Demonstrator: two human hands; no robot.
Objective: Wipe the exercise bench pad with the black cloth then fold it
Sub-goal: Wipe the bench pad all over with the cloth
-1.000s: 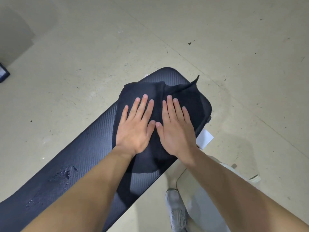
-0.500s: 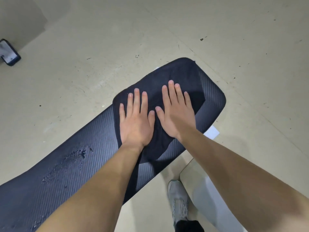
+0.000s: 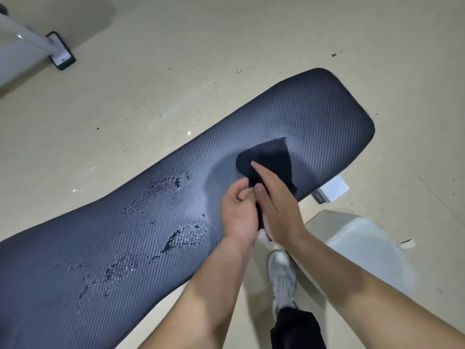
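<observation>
**A:** Where is the black cloth now?

**B:** It lies bunched on the table pad, mostly just beyond both grips. A dark strip of it runs back between them. The right grip rests on it with fingers straight and pressing, nothing curled round. The left grip, touching the right one, has its fingers curled and pinches the cloth's near edge.

**A:** Is the wiping done?

**B:** Not in my judgement. Patches of water droplets sit to the left of the left grip, well apart from the cloth. The pad beyond the grips looks dry.

**A:** So how should this step go?

**B:** Gather the cloth into a broad, flat wad under the right grip's palm, so more fabric meets the pad. Then sweep leftward from the grips into the droplets, with even pressure and overlapping passes. The ribbed surface probably traps water in its grooves, so go over each patch twice and turn to a dry face. Leave the folding until the pad shows no shine.
</observation>
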